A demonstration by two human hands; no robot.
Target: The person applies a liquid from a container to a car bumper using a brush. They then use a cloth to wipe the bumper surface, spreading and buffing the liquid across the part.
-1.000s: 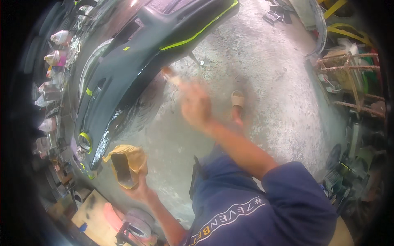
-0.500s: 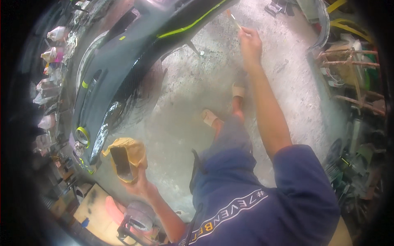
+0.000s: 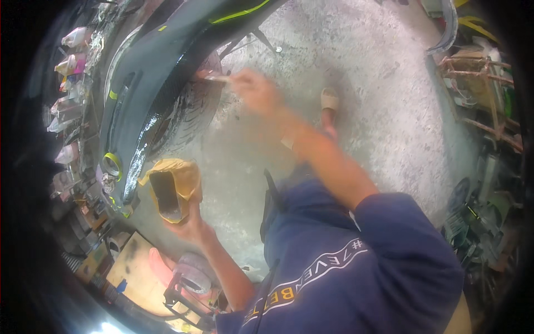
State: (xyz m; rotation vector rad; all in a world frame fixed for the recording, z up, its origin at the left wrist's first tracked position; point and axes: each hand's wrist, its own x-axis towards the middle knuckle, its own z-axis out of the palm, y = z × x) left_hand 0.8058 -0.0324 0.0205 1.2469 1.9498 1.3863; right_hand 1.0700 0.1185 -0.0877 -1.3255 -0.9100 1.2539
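My left hand [image 3: 192,225] is wrapped round a container covered in yellow paper [image 3: 189,181], tilted so its dark inside shows. My right hand [image 3: 258,93], blurred by motion, pinches the pale handle of a brush [image 3: 216,78]. The brush's reddish end points left, close to the underside of a long dark curved panel [image 3: 161,69] that looks like a vehicle bumper; whether it touches is unclear. Wet-looking gloss runs along the panel's lower edge, and yellow-green tape strips [image 3: 239,12] mark it. A roll of yellow tape [image 3: 118,160] rests at its near end.
Several plastic-covered bottles [image 3: 68,104] line the left side. A board [image 3: 130,267] with a grey roll [image 3: 194,270] beside it lies at the lower left. On the right stands a cluttered rack [image 3: 478,75]. The floor [image 3: 384,106] is rough and pale.
My right hand has swung left and nearer with the brush, from beyond the panel's far part to its underside. My left hand holds the container in nearly the same place.
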